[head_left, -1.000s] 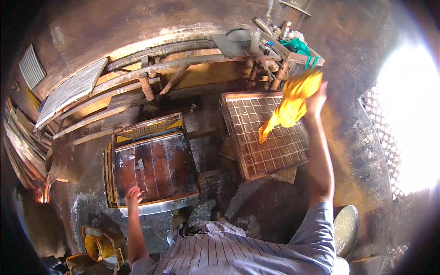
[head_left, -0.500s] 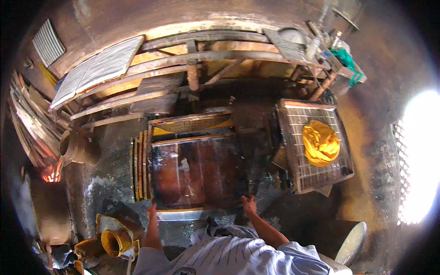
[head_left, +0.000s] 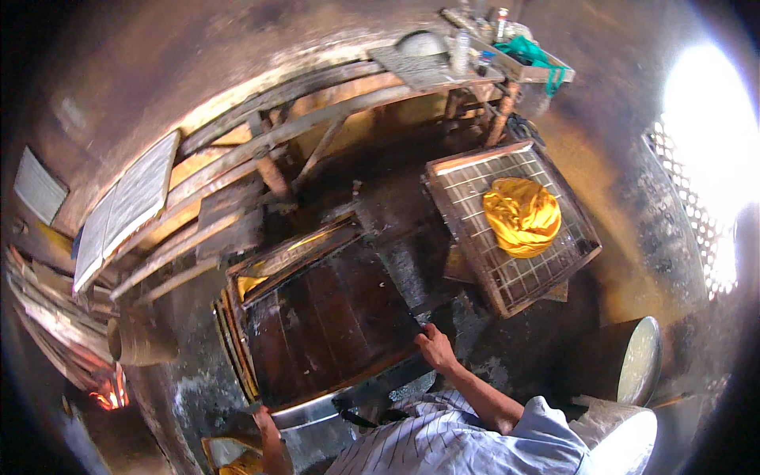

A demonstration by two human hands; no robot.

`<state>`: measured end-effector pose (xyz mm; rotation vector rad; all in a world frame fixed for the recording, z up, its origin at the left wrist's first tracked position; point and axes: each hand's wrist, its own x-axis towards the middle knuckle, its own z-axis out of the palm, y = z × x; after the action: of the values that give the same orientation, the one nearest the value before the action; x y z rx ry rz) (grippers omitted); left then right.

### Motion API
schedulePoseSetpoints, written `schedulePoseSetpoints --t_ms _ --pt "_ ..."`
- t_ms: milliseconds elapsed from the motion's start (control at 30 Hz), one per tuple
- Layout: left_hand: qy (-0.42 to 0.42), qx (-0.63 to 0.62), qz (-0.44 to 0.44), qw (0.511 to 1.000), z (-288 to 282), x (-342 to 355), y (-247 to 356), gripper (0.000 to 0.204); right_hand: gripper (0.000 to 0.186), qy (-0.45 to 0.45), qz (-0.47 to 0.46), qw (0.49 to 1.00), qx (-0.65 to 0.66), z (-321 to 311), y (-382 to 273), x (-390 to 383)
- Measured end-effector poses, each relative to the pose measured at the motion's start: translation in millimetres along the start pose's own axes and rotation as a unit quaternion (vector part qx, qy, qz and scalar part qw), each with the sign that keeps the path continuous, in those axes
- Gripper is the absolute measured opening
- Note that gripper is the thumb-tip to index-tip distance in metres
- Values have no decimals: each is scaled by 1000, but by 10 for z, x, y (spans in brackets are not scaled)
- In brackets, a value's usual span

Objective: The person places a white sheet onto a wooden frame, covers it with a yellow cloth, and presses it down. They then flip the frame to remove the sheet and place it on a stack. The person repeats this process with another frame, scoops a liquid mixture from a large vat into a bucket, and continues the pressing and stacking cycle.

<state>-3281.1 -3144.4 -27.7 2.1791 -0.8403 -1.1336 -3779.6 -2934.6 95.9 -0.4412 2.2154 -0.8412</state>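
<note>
A dark, worn wooden board (head_left: 336, 317) lies tilted in the lower middle, with a metal strip along its near edge and a yellow-edged slot at its far end. My right hand (head_left: 435, 350) grips its right edge near the near corner, fingers curled over it. My left hand (head_left: 266, 423) holds the near left corner, its fingertips partly hidden. A crumpled bright yellow cloth (head_left: 522, 215) rests on a wooden frame with a grid (head_left: 475, 261), to the right of the board.
A slatted wooden bench (head_left: 332, 111) runs along the wall, with a box holding green cloth (head_left: 530, 55). Stacked wood (head_left: 55, 324) and fire (head_left: 112, 396) are at left. A round metal container (head_left: 637, 360) stands at lower right, near a bright opening.
The yellow cloth left my right hand and lies on the grid frame. Both hands came onto the board's near sides, and the view has since turned, leaving the board slanted.
</note>
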Motion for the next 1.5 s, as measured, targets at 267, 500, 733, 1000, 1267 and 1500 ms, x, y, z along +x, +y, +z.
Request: schedulePoseSetpoints --t_ms 267,500,733,1000,1267,1500 --pt "-105 -28 192 975 1678 -1607 131 16 38 148 -53 972 172 -1960 734 205" --pt "-304 -19 300 904 3878 -3684 1663 20 29 265 -30 715 647 -3739 1801 76" --pt "-281 175 364 870 5281 -4621 1799 37 18 340 -69 569 746 -4213 2627 588" --pt "-419 45 183 888 4857 -3780 1545 39 24 346 95 615 702 -3227 3216 954" --pt "-130 112 234 957 2892 -1943 542 36 11 -45 151 937 311 -774 2372 822" --pt "-43 330 170 928 1698 -1080 263 66 14 -250 -196 948 -33 1508 -55 1575"
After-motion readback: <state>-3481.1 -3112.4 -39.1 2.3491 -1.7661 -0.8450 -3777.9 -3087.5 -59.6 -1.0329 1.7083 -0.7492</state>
